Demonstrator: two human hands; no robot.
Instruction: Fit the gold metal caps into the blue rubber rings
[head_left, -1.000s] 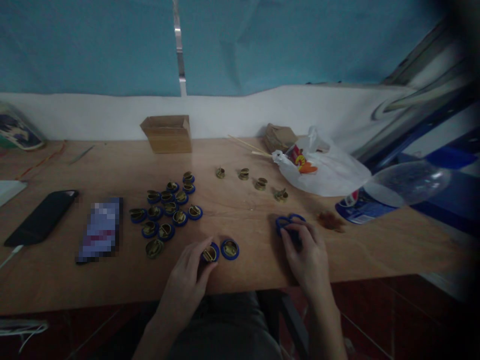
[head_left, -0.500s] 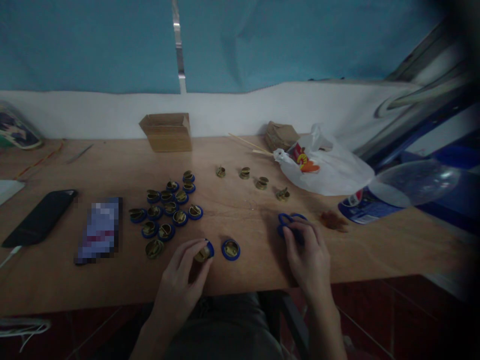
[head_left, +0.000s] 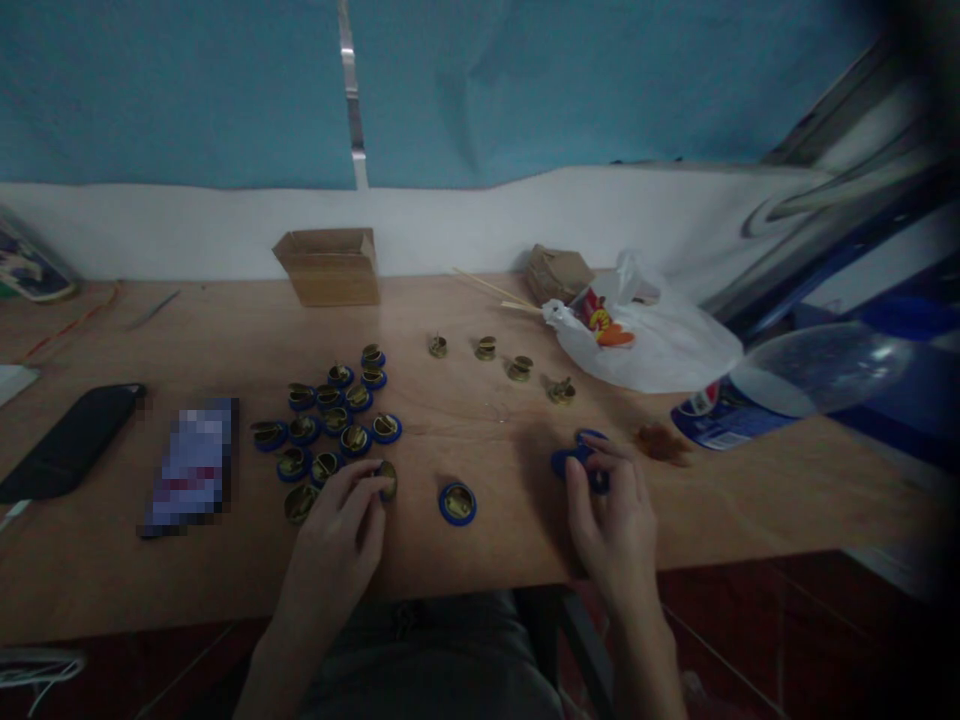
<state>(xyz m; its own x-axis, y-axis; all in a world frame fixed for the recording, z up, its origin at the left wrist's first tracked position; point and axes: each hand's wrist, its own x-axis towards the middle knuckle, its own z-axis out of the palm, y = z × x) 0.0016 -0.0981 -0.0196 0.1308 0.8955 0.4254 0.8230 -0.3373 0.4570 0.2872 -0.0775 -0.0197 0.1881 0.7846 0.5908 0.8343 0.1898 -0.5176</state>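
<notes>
My left hand (head_left: 341,525) pinches a small round brass-coloured piece (head_left: 388,481) just above the table, beside the front of a cluster. That cluster holds several brass pieces (head_left: 355,439) with hinged-looking flaps, most set in blue rings. One brass piece in a blue ring (head_left: 457,503) lies alone between my hands. At the right, my right hand (head_left: 616,500) has its thumb and fingers curled round a blue ring (head_left: 598,481) in a small group of blue rings; the fingers partly cover the group. Several brass pieces without rings (head_left: 520,368) lie further back.
An open cardboard box (head_left: 334,275) stands by the wall. A white plastic bag (head_left: 667,340) and a clear bottle (head_left: 795,370) lie at the right, near a brown patch (head_left: 664,444). A black phone (head_left: 71,440) and a blurred packet (head_left: 191,465) are at the left.
My left hand has moved left with the brass piece, towards the cluster, and turned it. My right hand's thumb and fingers have shifted among the blue rings, which now lie slightly differently.
</notes>
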